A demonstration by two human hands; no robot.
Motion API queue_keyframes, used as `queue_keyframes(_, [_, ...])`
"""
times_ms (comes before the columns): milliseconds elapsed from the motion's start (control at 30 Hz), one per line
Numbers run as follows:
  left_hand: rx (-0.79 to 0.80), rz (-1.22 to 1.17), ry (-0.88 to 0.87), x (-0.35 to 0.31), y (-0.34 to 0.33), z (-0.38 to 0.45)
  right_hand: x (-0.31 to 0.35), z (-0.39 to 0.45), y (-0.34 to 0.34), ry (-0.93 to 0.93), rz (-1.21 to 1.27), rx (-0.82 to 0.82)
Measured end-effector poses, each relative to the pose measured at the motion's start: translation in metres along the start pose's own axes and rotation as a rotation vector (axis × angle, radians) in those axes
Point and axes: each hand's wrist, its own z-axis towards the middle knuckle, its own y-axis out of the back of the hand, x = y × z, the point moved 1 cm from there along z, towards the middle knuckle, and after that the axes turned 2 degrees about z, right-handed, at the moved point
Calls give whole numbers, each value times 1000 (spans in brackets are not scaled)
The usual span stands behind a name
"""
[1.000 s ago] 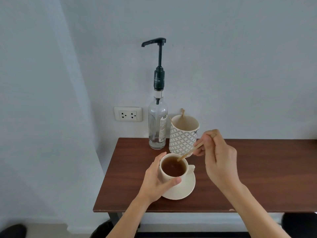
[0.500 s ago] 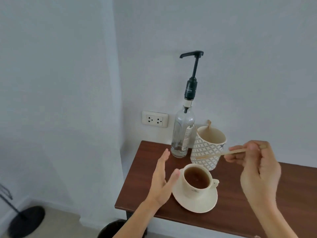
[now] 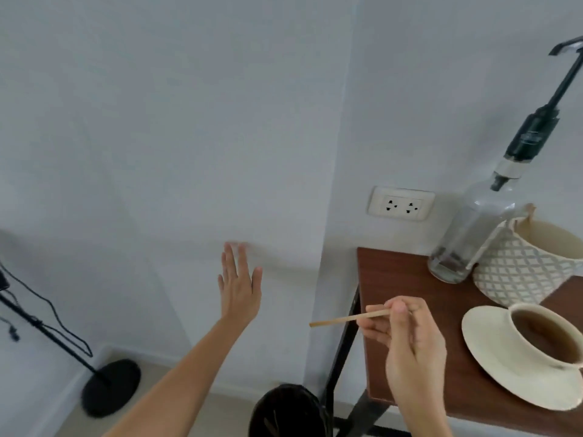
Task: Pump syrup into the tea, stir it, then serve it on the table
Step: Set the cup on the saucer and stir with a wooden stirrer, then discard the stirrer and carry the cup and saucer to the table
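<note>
Now right hand (image 3: pixel 413 345) pinches stirrer (image 3: pixel 348 319) past table edge (image 3: pixel 362 310); left hand (image 3: pixel 239 285) spread, empty.

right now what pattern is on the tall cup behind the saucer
A white diamond lattice on grey, on the tall ceramic cup, seen in the head view.

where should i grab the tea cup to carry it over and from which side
Hold the saucer, not the cup. The cup is nearly full of tea and its handle sits at the far right frame edge, barely visible. The saucer's broad rim sticks out bare on the left, near the table edge, so probably come in from the left and low, fingers under the rim, thumb on top, keeping it level.
</note>
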Motion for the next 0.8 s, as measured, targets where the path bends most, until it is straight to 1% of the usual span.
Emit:
queue_keyframes(100, [35,78,-68,24,-8,13,-30,-18,-44,-16,-216,71])
queue_keyframes(200, [17,96,-100,33,-19,17,-66,-26,-74,-49,-402,158])
queue_keyframes(267, [-7,108,-127,31,-22,18,-88,-28,-82,-81,-485,209])
queue_keyframes(333, [4,100,-127,35,-24,22,-113,-32,-89,-132,-597,276])
queue_keyframes(433, [15,110,-138,42,-25,20,-137,-42,-94,-277,-656,331])
queue_keyframes(500, [36,114,-139,43,-23,21,-140,-46,-94,-301,-652,300])
queue_keyframes(633, [75,126,-129,42,-17,18,-109,-43,-92,-139,-649,225])
queue_keyframes(700, [95,145,-126,40,-12,15,-84,-38,-86,-59,-619,187])
queue_keyframes(800, [126,142,-98,32,-5,10,-41,-28,-66,67,-565,90])
